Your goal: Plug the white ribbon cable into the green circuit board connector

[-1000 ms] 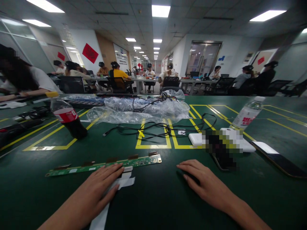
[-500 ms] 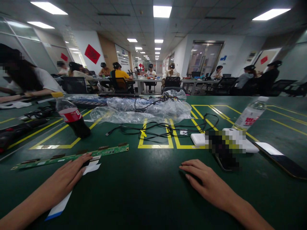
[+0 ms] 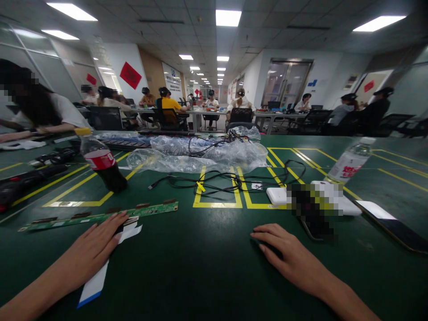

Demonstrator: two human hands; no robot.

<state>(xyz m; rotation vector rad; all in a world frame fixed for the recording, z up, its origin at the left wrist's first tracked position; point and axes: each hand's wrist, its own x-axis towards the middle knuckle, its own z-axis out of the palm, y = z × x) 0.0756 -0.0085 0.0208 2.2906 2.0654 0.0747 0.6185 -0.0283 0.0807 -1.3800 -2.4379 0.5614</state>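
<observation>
My left hand (image 3: 95, 245) lies flat, fingers stretched out, over a white flat ribbon cable (image 3: 95, 283) and against the near edge of a long, narrow green circuit board (image 3: 157, 209). Under my palm the middle of the cable is hidden; its blue-tipped end sticks out toward me and a folded white part shows beyond the fingers. Whether the cable is joined to the board I cannot tell. On the bare green tabletop (image 3: 200, 258) to the right rests my right hand (image 3: 287, 252), palm down, fingers loosely extended and holding nothing.
A cola bottle (image 3: 103, 162) stands behind the board. Black cables (image 3: 214, 183) and clear plastic wrap (image 3: 207, 154) lie mid-table. At right are a partly blurred phone (image 3: 312, 223), a white device (image 3: 349, 203), another phone (image 3: 401, 227) and a clear bottle (image 3: 349, 162). A person (image 3: 40, 102) sits at left.
The blue-tipped end of the ribbon cable has swung to the right, and the circuit board has shifted very slightly under my left hand. My right hand stays in place.
</observation>
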